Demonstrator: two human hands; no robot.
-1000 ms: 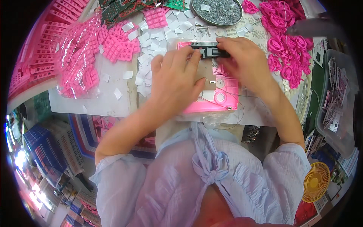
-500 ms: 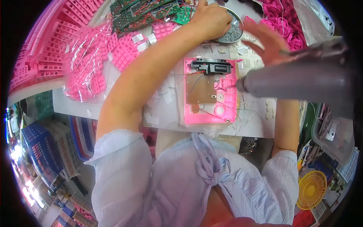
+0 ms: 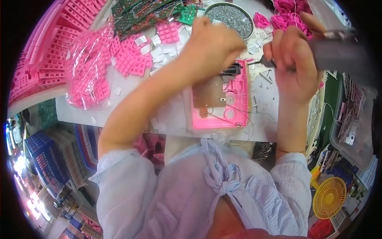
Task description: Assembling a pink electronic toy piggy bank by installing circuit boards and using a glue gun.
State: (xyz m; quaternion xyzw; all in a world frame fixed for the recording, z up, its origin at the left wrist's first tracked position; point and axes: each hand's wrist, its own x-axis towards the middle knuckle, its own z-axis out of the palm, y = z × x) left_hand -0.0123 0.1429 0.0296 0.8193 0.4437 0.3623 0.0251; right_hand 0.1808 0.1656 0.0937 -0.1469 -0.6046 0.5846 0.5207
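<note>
A shallow pink plastic case (image 3: 237,118) lies on the table in front of me. It holds a brown circuit board (image 3: 209,93), thin wires and a black part (image 3: 232,69) at its far end. Over that far end hovers my left hand (image 3: 217,43), blurred, its fingers curled together; what they pinch is too small to make out. My right hand (image 3: 294,63) is wrapped round a dark grey electric screwdriver (image 3: 334,51), whose bit points left near the case's far right corner. Just beyond my left hand stands a round tin (image 3: 252,27) of small silvery screws.
Pink keypads (image 3: 133,59), some in a clear bag (image 3: 85,75), lie left among white paper pieces (image 3: 159,53). Green circuit boards (image 3: 139,18) with wires are piled at the back. Pink parts (image 3: 284,20) sit back right; white pegs (image 3: 267,77) lie right of the case.
My left hand has come from the screw tin toward me, over the case's far end. My right hand, spread open before, has closed round the screwdriver, and its bit has moved farther from me.
</note>
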